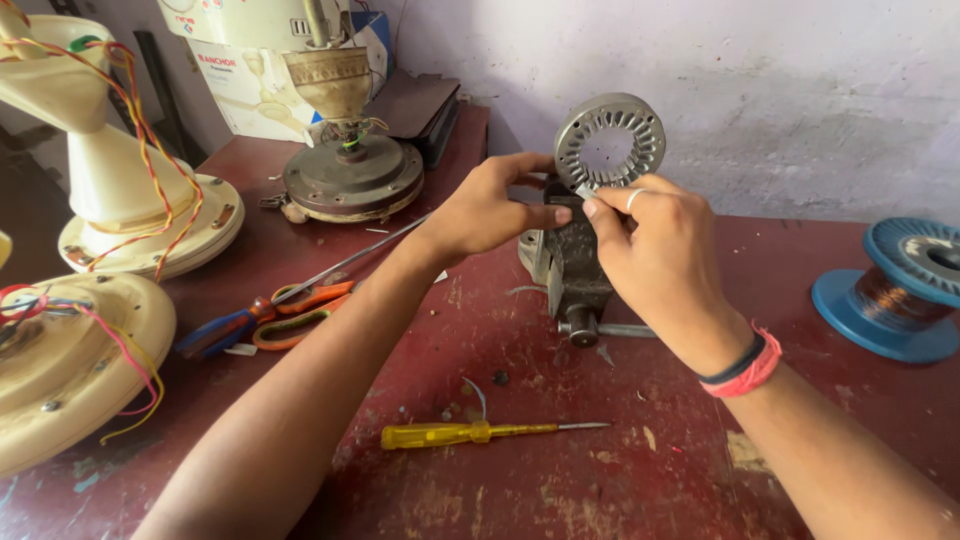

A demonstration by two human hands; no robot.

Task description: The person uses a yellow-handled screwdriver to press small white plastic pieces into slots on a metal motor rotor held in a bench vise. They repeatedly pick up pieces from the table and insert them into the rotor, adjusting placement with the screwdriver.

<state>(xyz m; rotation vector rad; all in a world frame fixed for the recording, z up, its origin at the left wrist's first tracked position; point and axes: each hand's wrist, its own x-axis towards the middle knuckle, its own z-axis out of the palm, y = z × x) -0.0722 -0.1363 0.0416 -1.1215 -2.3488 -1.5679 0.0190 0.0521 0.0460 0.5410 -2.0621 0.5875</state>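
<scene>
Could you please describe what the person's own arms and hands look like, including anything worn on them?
Both forearms are bare, with no sleeves in view. The right hand has a pale ring on one of its fingers, and its wrist carries a black band beside a pinkish-red band. The left hand wears nothing visible.

Open red-brown tabletop (560,490) in the lower centre; only a yellow-handled screwdriver (470,433) lies across it. Centre blocked by a grey metal bench vise (572,262) clamping a round slotted steel stator ring (610,142). Left side crowded: orange-handled scissors (300,312), cream fan housings (120,190), brown fan motor (352,175). A blue spool of copper wire (895,290) closes the right edge; bare table lies between spool and vise.
</scene>
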